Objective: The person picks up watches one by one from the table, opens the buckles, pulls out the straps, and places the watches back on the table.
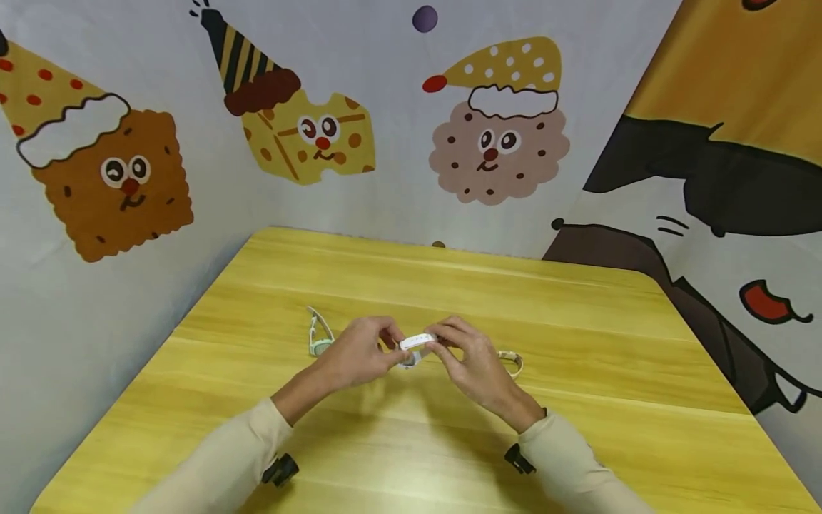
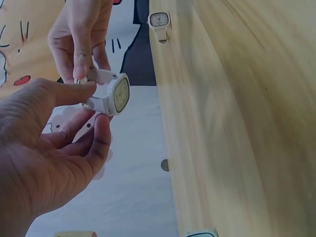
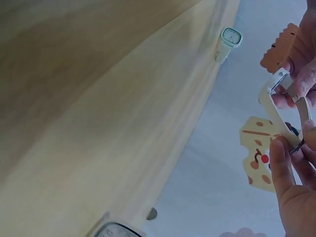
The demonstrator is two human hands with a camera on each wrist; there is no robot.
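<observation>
White watch (image 2: 118, 96) ×1 | pinched by left hand (image 1: 361, 351), right hand (image 1: 474, 363) | other watches (image 3: 231, 37) (image 2: 159, 20) ×2

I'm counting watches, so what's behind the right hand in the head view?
Part of a pale watch shows past the right hand, on the table. The hand covers the rest, and anything else right behind it can't be seen there.

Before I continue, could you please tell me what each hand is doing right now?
Left hand: pinching the white wristwatch.
Right hand: pinching the same wristwatch by its strap.
</observation>
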